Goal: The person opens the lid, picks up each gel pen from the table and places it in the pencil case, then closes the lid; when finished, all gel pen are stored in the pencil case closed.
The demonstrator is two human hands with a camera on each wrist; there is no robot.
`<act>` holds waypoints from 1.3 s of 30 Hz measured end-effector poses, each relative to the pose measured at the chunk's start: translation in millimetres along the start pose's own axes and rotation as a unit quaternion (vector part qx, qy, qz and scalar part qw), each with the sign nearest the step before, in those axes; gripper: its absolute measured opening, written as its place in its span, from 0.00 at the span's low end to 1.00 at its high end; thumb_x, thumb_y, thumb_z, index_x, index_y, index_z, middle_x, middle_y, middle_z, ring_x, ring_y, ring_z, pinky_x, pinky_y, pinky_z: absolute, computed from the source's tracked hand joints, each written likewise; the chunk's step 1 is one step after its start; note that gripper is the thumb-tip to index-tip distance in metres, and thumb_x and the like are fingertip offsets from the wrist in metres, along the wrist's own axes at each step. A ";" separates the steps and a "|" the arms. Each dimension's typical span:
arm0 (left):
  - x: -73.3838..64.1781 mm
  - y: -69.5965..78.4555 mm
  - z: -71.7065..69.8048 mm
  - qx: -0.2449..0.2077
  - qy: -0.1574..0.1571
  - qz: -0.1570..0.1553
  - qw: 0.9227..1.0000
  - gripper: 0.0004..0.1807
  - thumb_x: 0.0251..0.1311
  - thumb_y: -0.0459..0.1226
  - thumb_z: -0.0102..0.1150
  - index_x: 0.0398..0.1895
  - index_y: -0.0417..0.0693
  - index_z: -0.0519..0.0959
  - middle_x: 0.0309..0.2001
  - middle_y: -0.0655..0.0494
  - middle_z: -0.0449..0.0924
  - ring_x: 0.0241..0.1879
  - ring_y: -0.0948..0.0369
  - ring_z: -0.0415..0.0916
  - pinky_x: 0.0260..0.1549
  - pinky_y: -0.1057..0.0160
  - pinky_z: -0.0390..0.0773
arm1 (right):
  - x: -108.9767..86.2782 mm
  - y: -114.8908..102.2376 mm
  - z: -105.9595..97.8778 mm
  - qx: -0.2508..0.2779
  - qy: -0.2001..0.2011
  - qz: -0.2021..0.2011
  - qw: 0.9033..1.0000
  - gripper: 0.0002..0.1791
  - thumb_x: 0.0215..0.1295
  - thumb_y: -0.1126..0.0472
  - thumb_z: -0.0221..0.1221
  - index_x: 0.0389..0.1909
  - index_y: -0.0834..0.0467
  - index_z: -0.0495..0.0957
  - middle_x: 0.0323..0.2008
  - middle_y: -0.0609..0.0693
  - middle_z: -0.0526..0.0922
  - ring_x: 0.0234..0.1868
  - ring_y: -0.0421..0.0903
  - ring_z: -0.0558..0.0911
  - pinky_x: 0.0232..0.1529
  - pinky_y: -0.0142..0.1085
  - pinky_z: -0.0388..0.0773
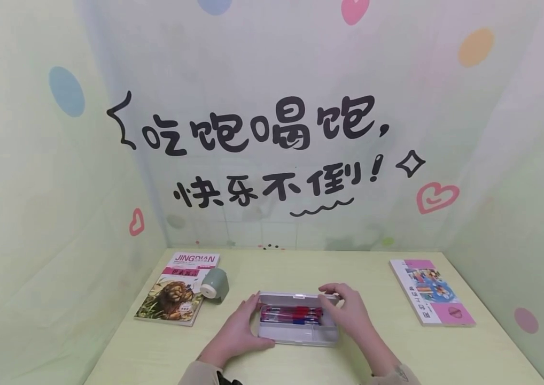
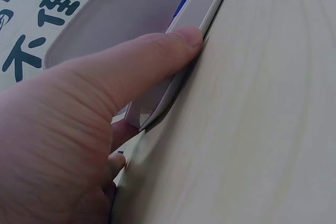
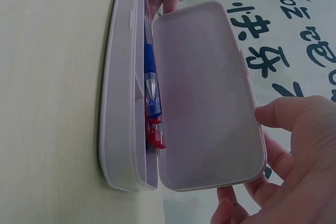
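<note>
A pale, light-coloured pencil case [image 1: 286, 335] lies on the table with its lid [image 3: 205, 93] raised at the back. Inside it are several clear-barrelled pens [image 1: 293, 315] with red and blue caps. My left hand [image 1: 237, 332] grips the left end of the case, the thumb along the front wall and the other fingers round the far side. At the lid's right end my right hand [image 1: 349, 314] holds the edge, thumb on the inner side and fingers behind. The blue and red pen caps [image 3: 150, 66] show beyond the front wall in the right wrist view.
To the left lies a book with a lion cover [image 1: 171, 291]. A grey-green and white rounded object [image 1: 215, 285] stands against its right edge. Far to the right is a pink and white book [image 1: 430, 291]. A printed cloth wall [image 1: 301, 230] closes off the table's back and sides.
</note>
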State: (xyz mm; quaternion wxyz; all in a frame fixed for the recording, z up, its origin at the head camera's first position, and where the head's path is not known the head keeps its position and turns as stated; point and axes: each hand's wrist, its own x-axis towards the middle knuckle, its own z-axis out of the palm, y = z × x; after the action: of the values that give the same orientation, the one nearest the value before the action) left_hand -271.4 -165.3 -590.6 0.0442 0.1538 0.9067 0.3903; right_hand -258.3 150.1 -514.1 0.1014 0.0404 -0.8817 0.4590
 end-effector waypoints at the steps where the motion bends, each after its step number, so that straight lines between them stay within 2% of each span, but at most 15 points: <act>1: -0.1 -0.1 -0.1 0.000 -0.001 -0.002 1.000 0.76 0.38 0.62 0.89 0.91 0.55 0.54 0.88 0.39 0.58 0.85 0.27 0.53 0.83 0.25 0.57 | -1.6 1.3 -0.4 -0.003 -0.001 -0.008 1.000 0.09 0.69 0.60 0.71 0.49 0.53 0.91 0.47 0.48 0.92 0.47 0.43 0.84 0.50 0.41 0.85; 6: -0.3 -0.6 -0.3 0.000 -0.002 0.001 1.000 0.77 0.39 0.63 0.89 0.91 0.55 0.53 0.87 0.37 0.58 0.85 0.26 0.53 0.83 0.25 0.58 | -11.2 3.6 -2.8 -0.025 -0.007 -0.039 0.999 0.06 0.67 0.61 0.73 0.42 0.47 0.92 0.43 0.43 0.91 0.49 0.44 0.85 0.56 0.45 0.84; 12: -0.3 -1.6 -0.1 -0.001 0.002 0.014 1.000 0.77 0.39 0.62 0.89 0.92 0.58 0.52 0.87 0.35 0.57 0.84 0.24 0.53 0.81 0.23 0.59 | -24.7 3.3 -4.1 -0.100 -0.006 -0.074 0.992 0.09 0.65 0.57 0.77 0.37 0.38 0.90 0.43 0.37 0.89 0.48 0.42 0.78 0.49 0.39 0.78; 17: -0.1 -2.8 -1.3 -0.008 0.004 0.027 1.000 0.74 0.40 0.62 0.88 0.91 0.64 0.53 0.87 0.35 0.56 0.84 0.23 0.53 0.81 0.21 0.58 | -33.4 5.1 -0.4 -0.168 0.026 -0.140 0.975 0.10 0.61 0.58 0.79 0.35 0.38 0.90 0.39 0.31 0.86 0.46 0.39 0.77 0.47 0.38 0.82; 21: 0.4 -3.9 -1.9 -0.026 0.003 0.033 0.999 0.64 0.46 0.63 0.85 0.88 0.69 0.62 0.87 0.35 0.58 0.84 0.22 0.51 0.79 0.18 0.57 | -39.0 6.1 1.7 -0.211 0.039 -0.182 0.960 0.11 0.57 0.58 0.80 0.36 0.39 0.91 0.40 0.33 0.87 0.45 0.38 0.78 0.47 0.39 0.83; 26: -0.1 -2.6 -4.6 -0.041 -0.002 0.030 0.999 0.47 0.58 0.64 0.78 0.81 0.69 0.72 0.87 0.32 0.57 0.83 0.21 0.51 0.77 0.15 0.55 | -44.4 5.7 -0.5 -0.243 0.018 -0.201 0.949 0.11 0.56 0.55 0.80 0.38 0.39 0.91 0.40 0.34 0.88 0.44 0.39 0.79 0.47 0.40 0.82; 30: -0.4 -1.8 -6.2 -0.039 0.001 0.025 0.999 0.39 0.65 0.63 0.72 0.78 0.69 0.75 0.86 0.32 0.58 0.83 0.22 0.53 0.77 0.15 0.56 | -46.2 9.4 -0.9 -0.264 -0.001 -0.217 0.940 0.11 0.56 0.55 0.81 0.37 0.38 0.91 0.41 0.34 0.88 0.44 0.38 0.78 0.45 0.38 0.80; 34: -0.6 -1.7 -4.7 -0.036 0.002 0.015 0.999 0.38 0.64 0.64 0.73 0.76 0.71 0.76 0.86 0.34 0.59 0.84 0.23 0.53 0.78 0.16 0.55 | -48.2 14.1 0.6 -0.274 -0.006 -0.229 0.934 0.11 0.55 0.55 0.81 0.36 0.38 0.91 0.40 0.33 0.87 0.42 0.37 0.77 0.43 0.35 0.77; 39: -0.9 -2.1 -3.1 -0.037 0.001 0.017 0.999 0.40 0.59 0.64 0.77 0.75 0.73 0.76 0.87 0.34 0.59 0.84 0.23 0.52 0.79 0.17 0.56 | -51.4 17.1 3.9 -0.272 -0.008 -0.224 0.936 0.12 0.53 0.56 0.81 0.35 0.38 0.92 0.38 0.33 0.87 0.41 0.36 0.75 0.42 0.34 0.76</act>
State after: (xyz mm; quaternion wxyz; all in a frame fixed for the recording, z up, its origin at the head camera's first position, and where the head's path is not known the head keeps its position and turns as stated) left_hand -271.6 -169.1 -590.0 0.0426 0.1674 0.8890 0.4241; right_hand -211.6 155.6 -541.1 0.2020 0.2110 -0.9418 0.1663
